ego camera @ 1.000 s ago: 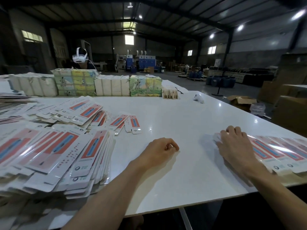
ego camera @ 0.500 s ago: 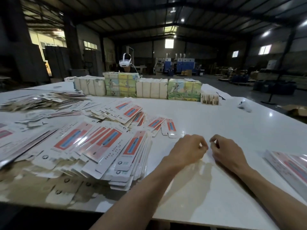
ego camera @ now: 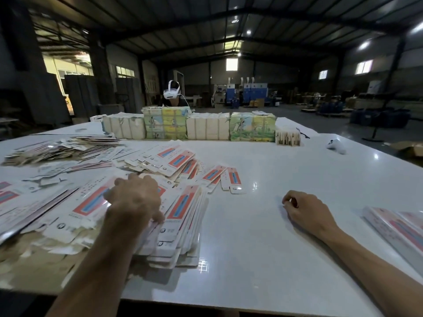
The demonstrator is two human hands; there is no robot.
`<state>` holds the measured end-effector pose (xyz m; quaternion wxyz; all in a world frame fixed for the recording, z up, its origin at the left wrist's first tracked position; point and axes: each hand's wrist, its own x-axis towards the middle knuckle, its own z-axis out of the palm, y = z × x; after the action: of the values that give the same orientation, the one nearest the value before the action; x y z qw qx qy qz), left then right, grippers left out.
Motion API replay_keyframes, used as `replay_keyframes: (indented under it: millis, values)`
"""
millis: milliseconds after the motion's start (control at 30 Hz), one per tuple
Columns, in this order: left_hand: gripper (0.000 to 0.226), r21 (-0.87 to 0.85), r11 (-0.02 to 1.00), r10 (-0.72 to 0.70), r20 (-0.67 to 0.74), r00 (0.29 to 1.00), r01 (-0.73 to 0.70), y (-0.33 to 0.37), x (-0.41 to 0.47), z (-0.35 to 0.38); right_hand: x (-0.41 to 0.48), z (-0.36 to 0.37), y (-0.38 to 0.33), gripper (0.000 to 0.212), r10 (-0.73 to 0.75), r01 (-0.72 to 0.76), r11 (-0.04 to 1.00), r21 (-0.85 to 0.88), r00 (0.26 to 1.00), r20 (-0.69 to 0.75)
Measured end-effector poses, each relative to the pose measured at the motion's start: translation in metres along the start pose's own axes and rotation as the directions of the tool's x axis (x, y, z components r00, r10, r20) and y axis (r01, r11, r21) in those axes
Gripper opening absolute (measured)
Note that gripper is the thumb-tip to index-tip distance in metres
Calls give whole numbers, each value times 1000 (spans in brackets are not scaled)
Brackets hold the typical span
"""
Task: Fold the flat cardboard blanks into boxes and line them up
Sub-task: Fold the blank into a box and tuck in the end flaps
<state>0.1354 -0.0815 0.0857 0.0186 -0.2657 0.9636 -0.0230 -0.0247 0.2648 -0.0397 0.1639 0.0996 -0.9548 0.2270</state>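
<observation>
On the near part of the white table (ego camera: 251, 248) the left hand (ego camera: 135, 197) lies palm down on a thick stack of flat blanks (ego camera: 183, 216), fingers reaching over the top sheets and the thumb at the stack's near edge; I cannot tell whether it pinches a blank or only presses on it. The right hand (ego camera: 306, 211) rests on bare tabletop well apart from the stack, its fingers loosely curled with nothing visible in them. At the table's right edge lies a row of folded boxes (ego camera: 400, 227), side by side and touching, showing the same red and blue print as the blanks; their ends are cut off by the frame, so what is inside them cannot be seen. Beyond the left hand more blanks fan out in a loose heap (ego camera: 178, 159), with two single blanks (ego camera: 231, 179) just beside it, and a flatter pile of brown-backed sheets (ego camera: 57, 147) lies farther left. Along the far edge stands a line of wrapped bundles (ego camera: 208, 125), white ones alternating with colourfully printed ones, and a small white object (ego camera: 336, 146) sits to their right. Behind the bundles a person wears a white headset (ego camera: 172, 93). On the floor at the right an open brown carton (ego camera: 409, 148) shows; its contents are hidden.
</observation>
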Motion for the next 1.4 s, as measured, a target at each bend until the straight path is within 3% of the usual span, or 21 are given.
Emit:
replay_keyframes:
  millis: [267, 333, 433, 533, 700, 767, 833, 900, 967, 1033, 1067, 1133, 1200, 1267, 1333, 1400]
  values:
    - [108, -143, 990, -17, -62, 998, 8, -5, 10, 5, -1, -1, 1, 19, -31, 30, 999, 38, 999, 20]
    - [94, -227, 974, -8, -23, 1000, 2, -8, 14, 2, -2, -2, 1, 19, -38, 37, 998, 46, 999, 22]
    - [53, -235, 970, 59, -39, 997, -67, -12, 19, -4, -3, -2, 1, 19, -44, 42, 998, 51, 999, 27]
    - [45, -331, 934, 91, -131, 987, -130, -13, 26, -11, -3, -2, 2, 19, -42, 39, 997, 61, 999, 35]
    - [25, -604, 703, 207, -331, 921, -375, 15, 28, -33, -3, -3, -1, 19, -26, 24, 994, 103, 999, 25]
    - [20, -700, 553, 328, -315, 891, -452, 45, 31, -39, -2, -4, -1, 20, -20, 14, 967, 254, 1000, 21]
    - [22, -763, 444, 471, -247, 847, -470, 83, 31, -37, -1, -10, -1, 23, -15, 17, 868, 496, 1000, -8]
    - [26, -808, 386, 574, -167, 801, -445, 123, 33, -20, 0, -14, -2, 33, 76, -40, 654, 756, 997, -12]
    - [29, -825, 400, 630, -68, 773, -398, 158, 36, 6, 3, -19, -2, 52, 222, -163, 339, 926, 971, 90]
    - [31, -831, 443, 652, 41, 757, -337, 182, 38, 33, 6, -21, 0, 59, 324, -263, 90, 961, 920, 222]
    - [31, -837, 455, 654, 84, 752, -303, 188, 39, 45, 8, -22, 2, 58, 344, -291, 46, 956, 903, 258]
    - [33, -873, 431, 671, 140, 728, -228, 194, 38, 65, 8, -20, 7, 47, 328, -314, 78, 946, 904, 273]
    - [41, -905, 379, 705, 149, 693, -192, 195, 41, 79, 8, -16, 12, 30, 284, -316, 175, 932, 923, 260]
    - [46, -931, 332, 733, 154, 663, -151, 194, 43, 85, 10, -13, 16, 26, 256, -300, 247, 921, 937, 237]
    - [57, -963, 270, 751, 210, 626, 0, 191, 45, 86, 12, -12, 18, 27, 248, -299, 258, 919, 940, 236]
    - [77, -956, 48, 814, 206, 543, 290, 190, 47, 86, 15, -14, 21, 29, 273, -291, 221, 931, 935, 227]
